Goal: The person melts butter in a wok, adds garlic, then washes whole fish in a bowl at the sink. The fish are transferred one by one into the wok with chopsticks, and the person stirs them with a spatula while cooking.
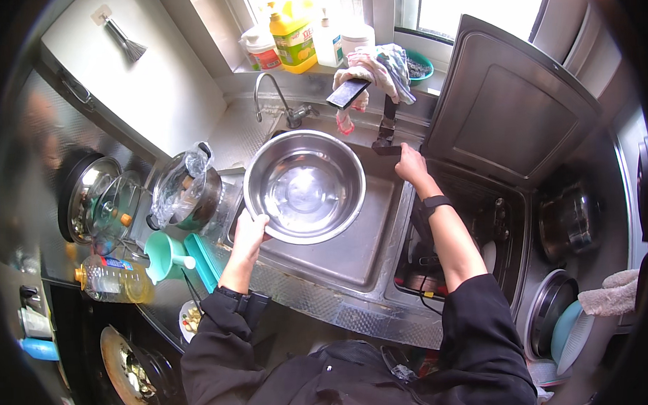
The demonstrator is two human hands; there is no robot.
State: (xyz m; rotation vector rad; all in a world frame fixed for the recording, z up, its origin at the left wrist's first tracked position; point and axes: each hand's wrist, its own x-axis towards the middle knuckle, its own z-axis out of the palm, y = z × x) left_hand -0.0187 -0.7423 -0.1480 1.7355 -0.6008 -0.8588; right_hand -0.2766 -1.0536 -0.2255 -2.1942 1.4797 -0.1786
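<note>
My left hand (248,236) grips the near left rim of a round stainless steel basin (305,190), thumb on the edge. The basin is tilted over the steel sink (371,243), and its shiny inside shows no food. With my right hand (411,163), I hold the end of the dark lever (387,149) at the base of the faucet. Patterned cloths (375,69) drape over that faucet, and its flat spout (348,93) sticks out above the basin. I cannot see any water running from it.
A thin curved tap (269,78) stands behind the basin. Left are a lidless pot (206,190) with a plastic bag, a mint dipper (162,256), an oil bottle (110,279) and a wok (128,378). A raised steel lid (513,105) stands right, above an open compartment (458,219).
</note>
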